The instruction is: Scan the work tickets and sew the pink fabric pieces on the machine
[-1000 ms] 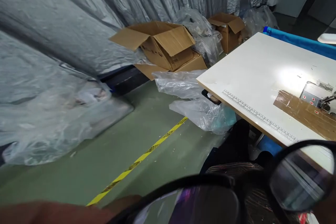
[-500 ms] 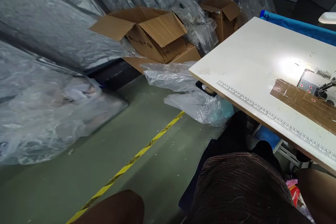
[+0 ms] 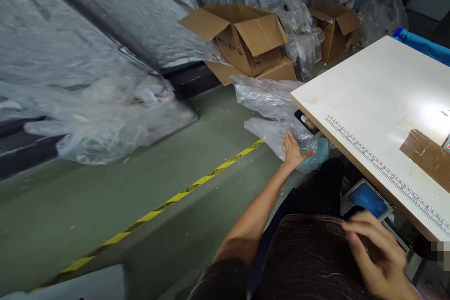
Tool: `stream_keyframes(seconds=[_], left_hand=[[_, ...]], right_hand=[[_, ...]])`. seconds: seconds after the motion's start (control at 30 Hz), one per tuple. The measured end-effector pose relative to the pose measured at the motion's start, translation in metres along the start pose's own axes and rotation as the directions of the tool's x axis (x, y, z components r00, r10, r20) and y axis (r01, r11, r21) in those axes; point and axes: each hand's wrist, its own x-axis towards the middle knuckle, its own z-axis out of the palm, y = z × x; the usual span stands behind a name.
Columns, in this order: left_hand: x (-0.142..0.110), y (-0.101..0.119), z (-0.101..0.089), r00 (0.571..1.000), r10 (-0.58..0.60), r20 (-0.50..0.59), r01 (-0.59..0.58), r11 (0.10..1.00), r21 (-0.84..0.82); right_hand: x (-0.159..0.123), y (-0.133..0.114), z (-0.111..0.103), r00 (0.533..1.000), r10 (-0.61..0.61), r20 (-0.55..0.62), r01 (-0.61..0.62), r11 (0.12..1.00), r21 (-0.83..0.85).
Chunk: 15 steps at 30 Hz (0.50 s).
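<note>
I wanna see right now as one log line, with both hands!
left hand: fingers spread, at clear plastic, contact unclear | right hand: fingers curled, near dark clothing | cardboard box: flaps open, near silver curtain

A white worktop (image 3: pixel 369 89) stands just to the right of the left grip (image 3: pixel 296 151) and ahead of the right grip (image 3: pixel 379 248), a printed ruler (image 3: pixel 385 168) along its near edge and a brown strip (image 3: pixel 423 153) lying farther in. On the green floor (image 3: pixel 168 239), clear plastic sheeting (image 3: pixel 263 132) spreads at the left grip, yellow-and-black tape (image 3: pixel 181 196) runs to that grip's left, bundled plastic (image 3: pixel 112 122) lies farther left, and a cardboard box (image 3: pixel 332 40) sits well ahead.
</note>
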Motion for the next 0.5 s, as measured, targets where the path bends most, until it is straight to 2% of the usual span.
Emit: stream_keyframes(seconds=[0.03,0.1,0.2,0.3,0.37,0.43,0.5], left_hand=[[0.008,-0.001,0.004,1.0,-0.024,-0.007,0.024,0.999,-0.035],[0.02,-0.008,0.005,0.997,-0.079,0.003,0.078,0.992,-0.1],[0.016,-0.035,-0.018,0.984,-0.177,0.019,0.177,0.964,-0.201],[-0.012,-0.07,-0.069,0.976,-0.209,-0.056,0.179,0.923,-0.341],[-0.036,-0.083,-0.11,0.957,-0.219,-0.188,0.113,0.884,-0.453],[-0.055,-0.081,-0.149,0.916,-0.225,-0.333,0.01,0.841,-0.54],[-0.068,-0.068,-0.179,0.87,-0.221,-0.441,-0.104,0.793,-0.601]], right_hand=[[0.004,0.009,0.014,0.999,0.041,0.005,-0.041,0.995,0.096],[0.005,0.027,0.039,0.99,0.125,0.056,-0.134,0.975,0.176],[-0.003,0.049,0.06,0.929,0.292,0.225,-0.337,0.922,0.192],[-0.011,0.062,0.067,0.847,0.43,0.312,-0.499,0.845,0.192],[-0.012,0.069,0.071,0.823,0.474,0.314,-0.545,0.815,0.197],[-0.012,0.074,0.075,0.799,0.49,0.348,-0.575,0.792,0.205],[-0.011,0.077,0.08,0.774,0.487,0.405,-0.597,0.776,0.206]])
